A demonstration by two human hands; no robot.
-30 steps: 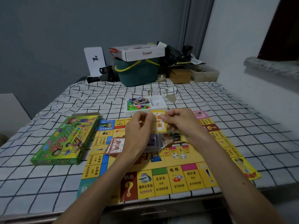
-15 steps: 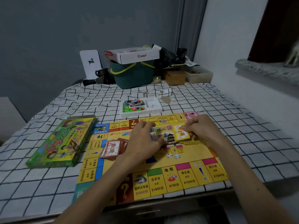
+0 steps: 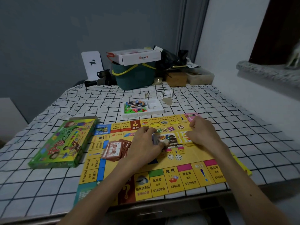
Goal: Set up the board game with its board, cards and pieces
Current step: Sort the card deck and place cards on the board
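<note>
Lying in right hand (image 3: pixel 203 133) grip: yellow cards (image 3: pixel 184 138)

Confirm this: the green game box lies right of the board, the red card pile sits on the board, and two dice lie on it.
Wrong side: in the head view the green game box lies left of the board. The red card pile does sit on the board, and the two dice lie on it.

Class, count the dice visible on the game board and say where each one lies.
2. The first die lies on the board near the left hand's wrist; the second die sits just to its right. Others may be hidden under a hand.
</note>
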